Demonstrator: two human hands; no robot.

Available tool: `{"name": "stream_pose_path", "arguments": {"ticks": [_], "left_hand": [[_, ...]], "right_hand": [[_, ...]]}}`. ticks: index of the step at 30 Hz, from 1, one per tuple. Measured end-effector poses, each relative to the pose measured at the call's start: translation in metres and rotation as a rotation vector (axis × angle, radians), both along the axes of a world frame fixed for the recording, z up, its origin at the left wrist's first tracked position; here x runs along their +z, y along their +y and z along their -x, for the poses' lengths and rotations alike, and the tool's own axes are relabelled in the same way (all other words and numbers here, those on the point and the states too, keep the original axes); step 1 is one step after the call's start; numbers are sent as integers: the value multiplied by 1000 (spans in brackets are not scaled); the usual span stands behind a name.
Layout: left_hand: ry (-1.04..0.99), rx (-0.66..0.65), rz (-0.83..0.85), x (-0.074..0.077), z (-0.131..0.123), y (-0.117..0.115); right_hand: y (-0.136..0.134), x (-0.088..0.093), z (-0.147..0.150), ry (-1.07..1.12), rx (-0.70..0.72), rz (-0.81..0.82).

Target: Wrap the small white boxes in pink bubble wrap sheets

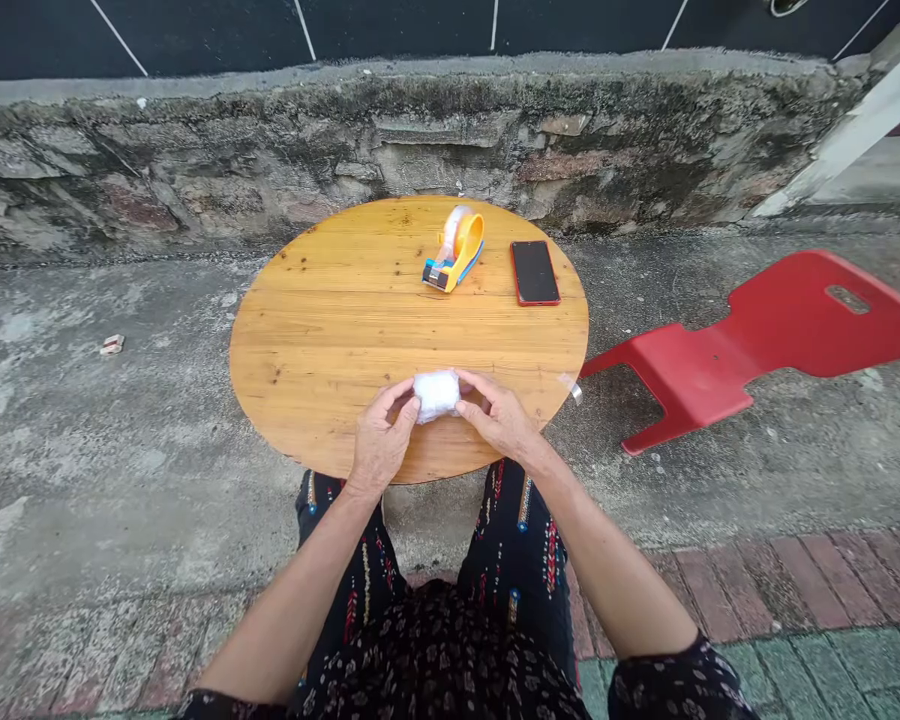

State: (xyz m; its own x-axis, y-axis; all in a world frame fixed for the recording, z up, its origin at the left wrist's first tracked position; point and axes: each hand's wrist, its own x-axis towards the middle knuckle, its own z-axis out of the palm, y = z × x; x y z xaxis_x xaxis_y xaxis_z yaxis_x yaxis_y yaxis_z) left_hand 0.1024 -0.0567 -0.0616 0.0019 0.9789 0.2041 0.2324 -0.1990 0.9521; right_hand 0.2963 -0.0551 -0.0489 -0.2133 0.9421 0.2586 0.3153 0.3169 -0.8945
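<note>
- White bundle [436,393]: small, wrapped-looking, near the front edge of the tabletop [330,350] and between the two hands; whether it rests on the wood or is raised slightly, I cannot tell.
- Left hand [381,440]: its grip pinches the bundle's left end, thumb on the near side, fingers on the far side.
- Right hand [502,415]: its grip pinches the right end the same way – thumb near, fingers beyond.
- Tape dispenser [461,262]: yellow and blue with a clear roll, toward the far side of the tabletop.
- Phone [535,273]: dark screen, red edge, lying flat to the right of the dispenser.
- Tape strip [571,387]: clear, at the tabletop's right edge – near the red chair [712,365].
</note>
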Motion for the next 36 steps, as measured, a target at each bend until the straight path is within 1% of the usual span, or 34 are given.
{"name": "stream_pose_path", "arguments": {"ticks": [4, 6, 8, 11, 14, 18, 23, 26, 28, 31, 36], "left_hand": [[-109, -12, 36, -2, 2, 0], [-147, 23, 40, -4, 6, -2], [-150, 65, 44, -6, 10, -4], [-145, 78, 69, -8, 13, -6], [-189, 51, 75, -7, 10, -6], [-204, 38, 63, -7, 7, -2], [-220, 77, -4, -22, 13, -3], [-250, 81, -46, -30, 16, -6], [-267, 82, -56, -32, 17, -6], [-268, 48, -38, -29, 17, -5], [-224, -37, 17, -16, 11, -1]], "right_hand": [[-1, -3, -1, 37, -14, -2], [-5, -5, -4, 88, -65, -1], [-12, -8, -7, 138, -149, 25], [-23, -12, -10, 161, -250, 93], [-29, -14, -10, 145, -250, 105], [-27, -17, -8, 126, -235, 72], [-27, -23, -7, 81, -267, -82], [-31, -25, -3, 34, -280, -113], [-34, -25, 0, 14, -289, -106], [-36, -23, 3, -9, -288, -74], [-34, -22, 8, -34, -294, -57]]}}
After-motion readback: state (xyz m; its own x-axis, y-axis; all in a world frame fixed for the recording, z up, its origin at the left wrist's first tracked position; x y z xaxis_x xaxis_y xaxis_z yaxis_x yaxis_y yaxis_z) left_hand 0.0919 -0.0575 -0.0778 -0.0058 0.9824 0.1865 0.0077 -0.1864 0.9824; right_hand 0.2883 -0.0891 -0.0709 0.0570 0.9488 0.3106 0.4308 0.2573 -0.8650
